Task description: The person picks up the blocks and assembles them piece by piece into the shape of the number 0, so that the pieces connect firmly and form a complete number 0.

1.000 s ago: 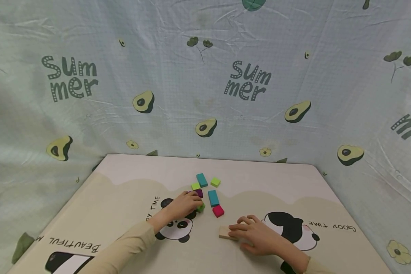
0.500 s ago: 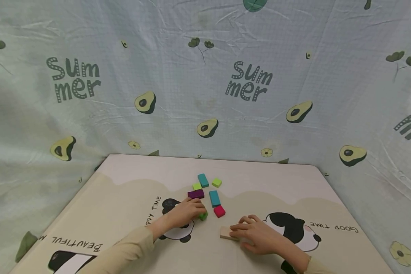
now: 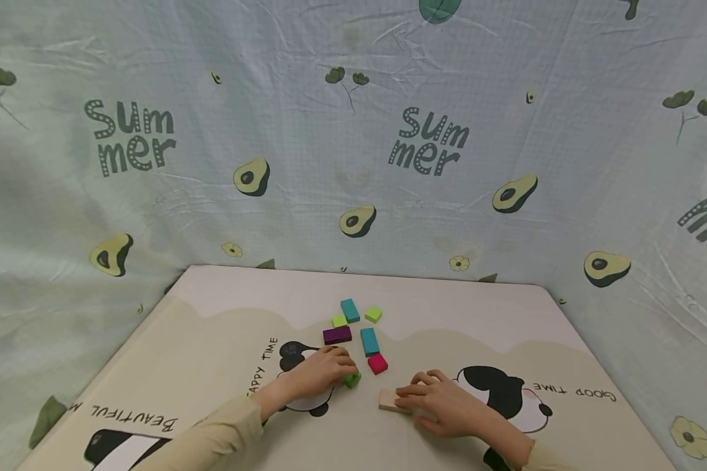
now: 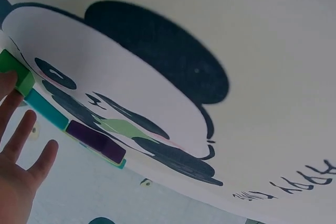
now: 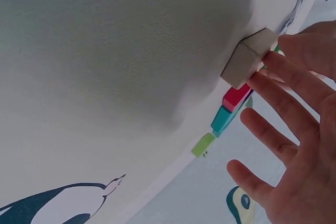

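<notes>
My left hand [image 3: 321, 373] pinches a green block [image 3: 353, 379] between thumb and fingers, low over the printed panda; in the left wrist view the green block [image 4: 25, 80] shows at the left edge. My right hand [image 3: 448, 409] holds one end of a plain wooden block [image 3: 391, 400] lying on the table; the right wrist view shows thumb and forefinger at the end of this wooden block [image 5: 247, 59], the other fingers spread. Beyond the hands lie a red block [image 3: 378, 364], a teal block [image 3: 369, 342] and a purple block [image 3: 337, 335].
Farther back are a second teal block [image 3: 350, 311] and two lime blocks, one lime block [image 3: 374, 314] to the right and another lime block [image 3: 339, 321] behind the purple one. The table [image 3: 465, 307] ends against a hanging printed cloth [image 3: 306, 131].
My left hand has drawn the green block toward me, away from the purple block, which now shows whole. My right hand and the wooden block stay in place.
</notes>
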`<state>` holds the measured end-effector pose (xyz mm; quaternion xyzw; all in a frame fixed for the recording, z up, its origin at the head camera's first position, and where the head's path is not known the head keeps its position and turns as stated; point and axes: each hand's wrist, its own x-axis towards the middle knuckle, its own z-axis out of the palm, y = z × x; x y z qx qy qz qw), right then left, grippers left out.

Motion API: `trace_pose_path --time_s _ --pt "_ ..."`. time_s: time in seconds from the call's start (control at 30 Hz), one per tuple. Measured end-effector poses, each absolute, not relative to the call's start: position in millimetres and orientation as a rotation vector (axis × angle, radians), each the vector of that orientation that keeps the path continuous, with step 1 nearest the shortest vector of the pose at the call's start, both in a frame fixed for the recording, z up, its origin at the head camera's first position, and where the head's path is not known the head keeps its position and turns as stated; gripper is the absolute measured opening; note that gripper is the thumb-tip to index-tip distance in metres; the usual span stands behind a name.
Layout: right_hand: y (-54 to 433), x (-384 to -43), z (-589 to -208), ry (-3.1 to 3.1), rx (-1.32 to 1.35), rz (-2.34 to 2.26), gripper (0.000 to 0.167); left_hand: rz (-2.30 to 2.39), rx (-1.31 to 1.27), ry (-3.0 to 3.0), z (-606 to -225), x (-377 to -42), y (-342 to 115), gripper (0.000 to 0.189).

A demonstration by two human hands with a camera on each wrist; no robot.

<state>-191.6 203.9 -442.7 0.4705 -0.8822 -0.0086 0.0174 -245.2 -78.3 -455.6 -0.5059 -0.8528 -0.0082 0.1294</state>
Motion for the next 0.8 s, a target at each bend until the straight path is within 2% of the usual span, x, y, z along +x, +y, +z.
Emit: trace_pose_path --time_s 0.8 --pt "204 -192 -443 -2.716 1.466 -0.043 0.038 0.026 -1.58 -2.355 -462 -236 -58 0.022"
